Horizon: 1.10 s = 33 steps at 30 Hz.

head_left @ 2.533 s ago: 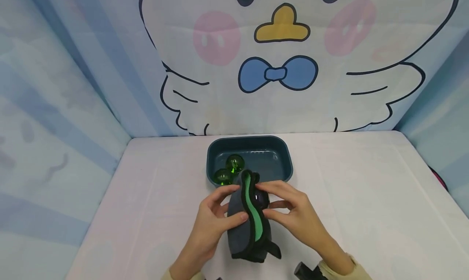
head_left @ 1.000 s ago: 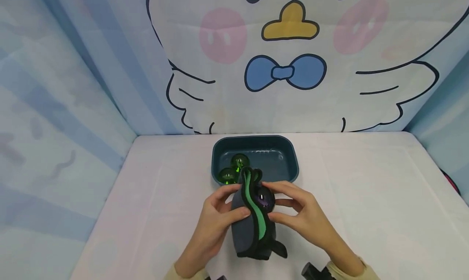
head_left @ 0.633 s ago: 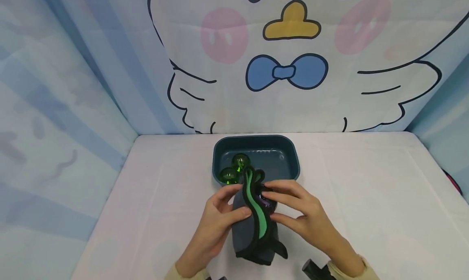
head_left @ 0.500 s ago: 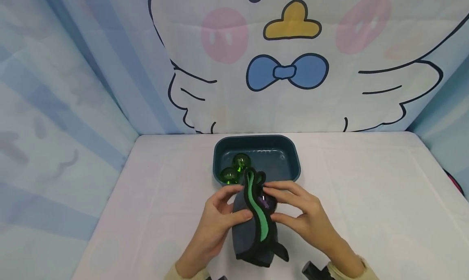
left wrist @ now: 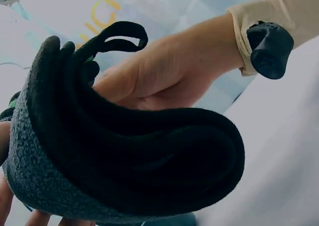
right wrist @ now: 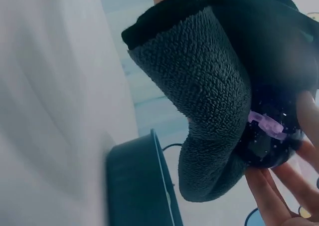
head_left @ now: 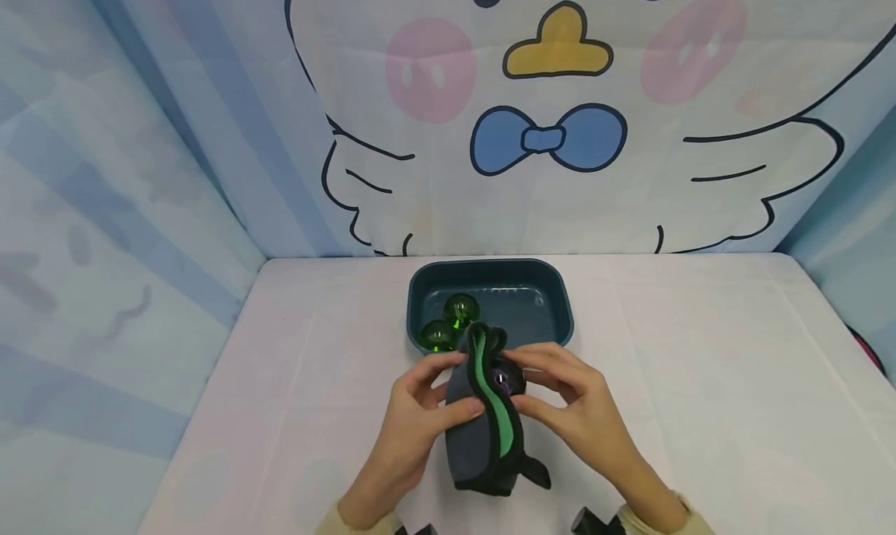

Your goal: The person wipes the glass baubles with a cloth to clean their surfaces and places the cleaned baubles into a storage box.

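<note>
Above the table my left hand (head_left: 413, 414) grips a thick folded grey cloth (head_left: 467, 442) with black trim, a green strip along its edge and a black loop. Its thumb lies on the near face. My right hand (head_left: 584, 403) holds a dark see-through ball (head_left: 513, 375) against the cloth's right side, thumb below and fingers above. A purple piece shows inside the ball (right wrist: 266, 126) in the right wrist view. From the left wrist, the cloth (left wrist: 134, 161) appears end-on as a rolled, layered fold and hides most of the left hand.
Behind the hands stands a dark teal tray (head_left: 532, 309), its near rim partly covered by the cloth. Inside, at its left, lie two green see-through balls, a far one (head_left: 462, 309) and a near one (head_left: 438, 335). A printed curtain (head_left: 539, 208) closes off the table's back edge.
The right fingers spread over the ball, then draw back to its far side, and the thumb shifts up and left. The cloth's lower end rises slightly. The left hand keeps its grip.
</note>
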### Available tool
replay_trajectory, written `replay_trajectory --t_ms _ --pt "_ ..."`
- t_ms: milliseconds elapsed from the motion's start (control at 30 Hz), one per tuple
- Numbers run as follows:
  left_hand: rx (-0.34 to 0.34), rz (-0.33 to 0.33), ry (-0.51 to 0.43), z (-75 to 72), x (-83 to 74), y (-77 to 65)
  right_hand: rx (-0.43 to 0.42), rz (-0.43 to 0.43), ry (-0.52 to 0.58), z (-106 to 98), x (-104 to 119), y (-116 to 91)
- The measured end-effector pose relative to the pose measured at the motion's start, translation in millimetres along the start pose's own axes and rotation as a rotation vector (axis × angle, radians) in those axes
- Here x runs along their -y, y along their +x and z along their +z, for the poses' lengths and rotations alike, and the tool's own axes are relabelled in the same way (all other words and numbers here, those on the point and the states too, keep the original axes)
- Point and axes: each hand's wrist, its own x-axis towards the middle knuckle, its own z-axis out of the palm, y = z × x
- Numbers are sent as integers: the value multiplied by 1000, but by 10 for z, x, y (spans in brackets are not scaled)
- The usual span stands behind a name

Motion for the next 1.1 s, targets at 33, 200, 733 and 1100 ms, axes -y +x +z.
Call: replay_trajectory --t_ms 33,200,733,1100 --pt "-3 -8 -4 1 2 5 7 -7 -4 -9 5 -1" --pt "-23 -55 -51 10 6 22 71 -117 -153 -42 28 5" --pt "83 -37 -39 -6 22 -9 56 109 31 -73 -10 -8" --pt "54 -51 -54 -13 17 30 82 -94 -1 -96 -7 17"
